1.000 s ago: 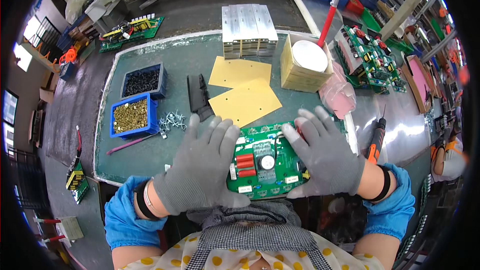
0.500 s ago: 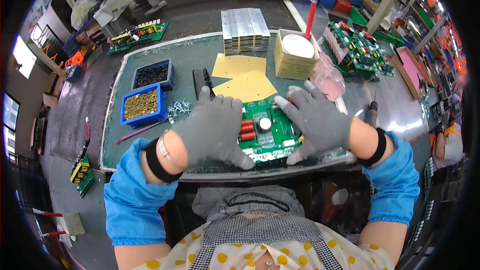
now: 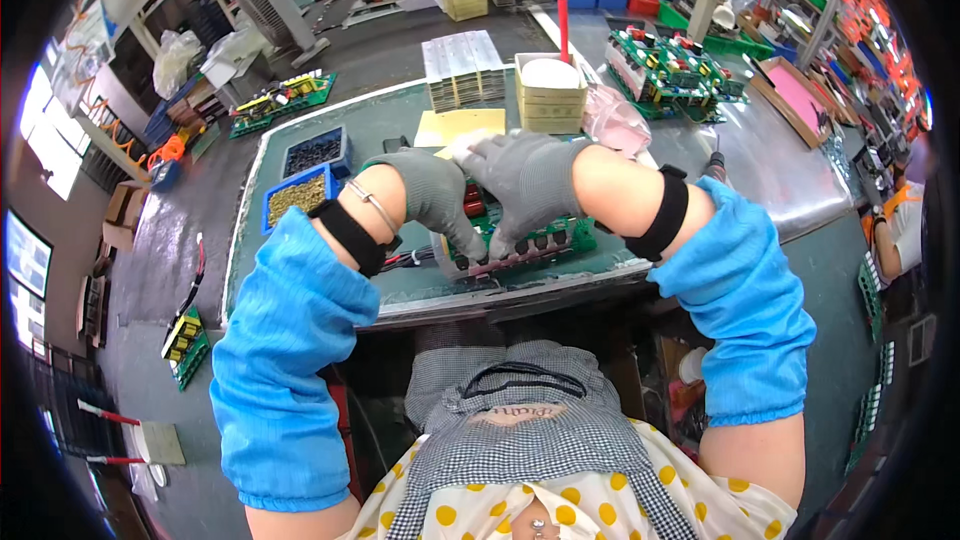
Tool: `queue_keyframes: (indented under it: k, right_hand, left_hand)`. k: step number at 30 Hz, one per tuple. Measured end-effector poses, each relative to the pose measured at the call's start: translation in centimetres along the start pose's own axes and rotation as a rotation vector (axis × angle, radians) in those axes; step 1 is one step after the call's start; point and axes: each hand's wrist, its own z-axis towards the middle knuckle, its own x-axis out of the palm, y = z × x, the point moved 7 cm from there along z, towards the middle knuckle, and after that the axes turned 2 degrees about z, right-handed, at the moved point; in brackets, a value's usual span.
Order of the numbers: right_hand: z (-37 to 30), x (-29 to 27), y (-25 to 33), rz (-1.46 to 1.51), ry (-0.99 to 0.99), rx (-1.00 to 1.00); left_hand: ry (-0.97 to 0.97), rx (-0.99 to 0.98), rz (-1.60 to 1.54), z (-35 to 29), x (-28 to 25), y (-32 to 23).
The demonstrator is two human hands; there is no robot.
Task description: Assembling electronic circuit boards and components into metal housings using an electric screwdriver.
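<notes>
Left hand (image 3: 432, 195) and right hand (image 3: 522, 180), both grey-gloved, fingers curled down, pressing on green circuit board (image 3: 520, 238) lying flat under both palms, at near bench (image 3: 400, 285) edge; board populated, seating judged under way; yellow sheets (image 3: 462, 125) beyond fingertips, untouched.

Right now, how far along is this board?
Done: the board carries red and black parts. In hand: both gloved hands, left and right, press fingertips along its near edge. Left: can't tell; more boards sit beyond, and trays of small parts stay full.
</notes>
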Motion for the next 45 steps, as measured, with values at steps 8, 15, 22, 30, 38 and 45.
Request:
queue_keyframes:
  k: [8, 15, 22, 30, 38, 45]
  right_hand:
    - [0.7, 0.4, 0.4, 0.056, 0.064, 0.072]
    - [1.0, -0.6, 1.6, -0.001, 0.067, 0.042]
    - [1.8, 0.0, 2.1, -0.131, 0.201, 0.024]
    - [2.1, 0.0, 2.4, -0.163, 0.246, 0.056]
    - [2.3, 0.4, 2.1, -0.153, 0.268, 0.070]
    - [2.3, 0.5, 1.8, -0.158, 0.253, 0.055]
  left_hand:
    - [0.052, -0.034, -0.050, -0.4, 0.4, 0.2]
    - [-0.290, -0.004, -0.316, -2.3, 1.9, 2.5]
    - [-0.650, -0.356, -0.999, -10.1, 12.4, 12.1]
    - [-0.765, -0.510, -0.484, -9.9, 17.2, 11.2]
    - [-0.861, -0.291, -1.886, -6.1, 18.5, 11.8]
    - [-1.283, 0.185, -1.696, -1.3, 18.3, 12.0]
